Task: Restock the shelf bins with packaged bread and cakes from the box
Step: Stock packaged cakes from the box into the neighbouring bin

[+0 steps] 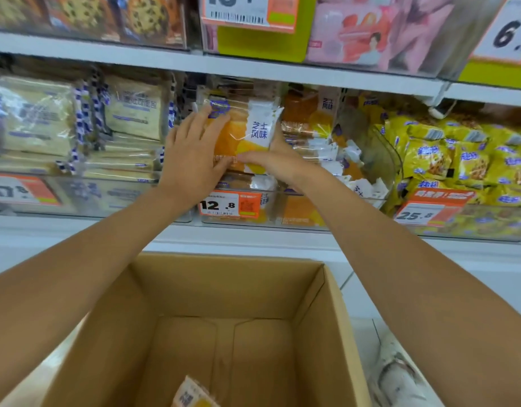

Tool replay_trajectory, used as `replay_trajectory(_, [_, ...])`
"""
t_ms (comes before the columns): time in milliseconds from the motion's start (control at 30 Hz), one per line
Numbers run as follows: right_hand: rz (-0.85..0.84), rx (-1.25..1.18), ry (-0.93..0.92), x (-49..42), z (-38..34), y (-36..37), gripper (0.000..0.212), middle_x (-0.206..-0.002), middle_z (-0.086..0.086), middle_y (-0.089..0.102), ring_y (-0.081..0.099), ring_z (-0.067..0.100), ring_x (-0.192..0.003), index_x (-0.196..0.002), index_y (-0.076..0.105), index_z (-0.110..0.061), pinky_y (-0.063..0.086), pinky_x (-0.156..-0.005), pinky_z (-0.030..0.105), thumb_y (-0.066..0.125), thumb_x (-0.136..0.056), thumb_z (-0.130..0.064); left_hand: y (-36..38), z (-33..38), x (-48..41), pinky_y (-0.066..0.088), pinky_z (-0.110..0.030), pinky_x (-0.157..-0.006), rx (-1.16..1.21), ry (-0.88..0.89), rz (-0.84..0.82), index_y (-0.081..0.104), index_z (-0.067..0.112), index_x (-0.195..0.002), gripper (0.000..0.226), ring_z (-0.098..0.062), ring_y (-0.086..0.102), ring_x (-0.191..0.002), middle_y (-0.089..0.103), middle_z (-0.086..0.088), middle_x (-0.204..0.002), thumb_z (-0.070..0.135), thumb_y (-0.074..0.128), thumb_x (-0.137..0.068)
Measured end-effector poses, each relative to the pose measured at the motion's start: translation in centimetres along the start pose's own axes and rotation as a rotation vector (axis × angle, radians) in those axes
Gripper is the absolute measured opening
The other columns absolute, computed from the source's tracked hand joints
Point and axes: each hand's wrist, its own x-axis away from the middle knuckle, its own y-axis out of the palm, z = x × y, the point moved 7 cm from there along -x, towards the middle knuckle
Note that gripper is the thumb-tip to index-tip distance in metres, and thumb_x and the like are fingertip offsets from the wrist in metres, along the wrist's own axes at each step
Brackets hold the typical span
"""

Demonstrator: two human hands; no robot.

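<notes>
— Up at the middle shelf, both hands are on an orange-and-white cake pack, held upright over the clear bin!
— Left hand?
— Fingers straight, pressed flat on the pack's front. Right hand pinches the lower right corner: thumb in front, fingers hidden behind the wrapper.
— What's beneath the pack?
— More of the same stacked in the bin, partly covered by the wrists and the price tag.
— And the box?
— Cardboard, open, below the arms. One spare pack pokes in at the bottom edge, cut off, its label blurred.
</notes>
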Motion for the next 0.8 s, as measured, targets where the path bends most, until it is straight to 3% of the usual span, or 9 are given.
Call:
replay_trajectory(100, [0.199, 0.019, -0.166, 0.8, -0.7, -1.3, 0.118, -0.164, -0.002, 0.006, 0.018, 0.007, -0.145, -0.155, -0.012, -0.023, 0.024, -0.106, 0.01, 0.079, -0.081, -0.021, 0.3, -0.2, 0.1, 0.022, -0.052, -0.117, 0.003, -0.017, -0.039, 0.022, 0.033, -0.153, 0.072, -0.03, 0.025, -0.145, 0.016, 0.0, -0.163, 0.048, 0.059, -0.093])
replay_trajectory(200, [0.199, 0.142, -0.232, 1.5, -1.1, -1.2, 0.111, -0.163, 0.0, 0.017, 0.022, 0.017, -0.147, -0.156, -0.007, -0.024, 0.026, -0.119, 0.036, 0.077, -0.083, -0.023, 0.5, -0.2, 0.2, 0.02, -0.053, -0.118, -0.024, -0.027, -0.106, 0.02, 0.034, -0.154, 0.071, -0.031, 0.022, -0.146, 0.011, 0.0, -0.165, 0.049, 0.055, -0.094])
replay_trajectory(267, [0.249, 0.236, -0.202, 2.4, -1.4, -1.7, 0.111, -0.164, 0.002, 0.012, 0.015, 0.02, -0.149, -0.156, -0.006, -0.022, 0.02, -0.121, 0.038, 0.077, -0.083, -0.032, -0.1, 0.2, 0.6, 0.018, -0.053, -0.119, -0.015, -0.045, -0.122, 0.021, 0.034, -0.154, 0.07, -0.033, 0.017, -0.148, 0.01, -0.004, -0.165, 0.047, 0.056, -0.095])
replay_trajectory(367, [0.471, 0.398, -0.289, 5.8, -3.0, -2.6, 0.09, -0.154, 0.008, 0.032, 0.032, 0.023, -0.14, -0.154, 0.018, -0.017, 0.031, -0.113, 0.036, 0.073, -0.086, -0.034, -3.0, 1.7, 2.0, 0.03, -0.049, -0.112, 0.024, -0.043, -0.005, 0.043, 0.025, -0.143, 0.054, -0.033, 0.034, -0.139, 0.038, -0.011, -0.151, 0.033, 0.06, -0.093])
replay_trajectory(433, [0.527, 0.466, -0.389, 8.8, -3.2, -1.7, 0.06, -0.125, 0.003, 0.053, 0.054, 0.017, -0.107, -0.141, 0.042, -0.016, 0.05, -0.089, 0.036, 0.069, -0.087, -0.026, -4.1, 2.6, 3.9, 0.042, -0.044, -0.096, 0.111, -0.04, 0.034, 0.056, 0.019, -0.124, 0.034, -0.029, 0.051, -0.116, 0.057, -0.008, -0.124, 0.025, 0.06, -0.091])
replay_trajectory(500, [0.433, 0.465, -0.395, 11.2, -1.7, 0.6, 0.045, -0.106, 0.002, 0.056, 0.051, 0.011, -0.082, -0.13, 0.051, -0.016, 0.047, -0.067, 0.032, 0.065, -0.087, -0.019, -3.4, 3.1, 6.7, 0.049, -0.042, -0.082, 0.276, -0.08, -0.064, 0.058, 0.017, -0.114, 0.023, -0.024, 0.057, -0.098, 0.059, -0.002, -0.106, 0.022, 0.059, -0.091])
replay_trajectory(567, [0.302, 0.488, -0.342, 13.6, 1.2, 3.6, 0.041, -0.102, 0.0, 0.056, 0.048, 0.009, -0.077, -0.127, 0.054, -0.016, 0.04, -0.064, 0.026, 0.064, -0.088, -0.017, -1.3, 2.9, 10.7, 0.05, -0.038, -0.076, 0.375, -0.159, -0.252, 0.057, 0.018, -0.113, 0.022, -0.02, 0.058, -0.089, 0.057, 0.003, -0.102, 0.024, 0.06, -0.092])
replay_trajectory(700, [-0.01, 0.539, -0.085, 17.9, 11.4, 10.3, 0.042, -0.11, -0.004, 0.058, 0.051, 0.008, -0.08, -0.129, 0.053, -0.02, 0.049, -0.075, 0.029, 0.065, -0.089, -0.02, 4.9, 0.3, 21.2, 0.046, -0.029, -0.085, 0.396, -0.327, -0.646, 0.057, 0.021, -0.122, 0.029, -0.013, 0.056, -0.098, 0.058, 0.003, -0.112, 0.03, 0.06, -0.095])
replay_trajectory(800, [-0.249, 0.597, 0.178, 20.7, 20.3, 14.6, 0.046, -0.129, -0.001, 0.057, 0.056, 0.012, -0.108, -0.135, 0.05, -0.023, 0.048, -0.094, 0.03, 0.064, -0.092, -0.026, 9.8, -2.8, 29.1, 0.047, -0.031, -0.094, 0.386, -0.469, -0.843, 0.057, 0.015, -0.127, 0.035, -0.018, 0.058, -0.111, 0.061, -0.004, -0.125, 0.027, 0.063, -0.095])
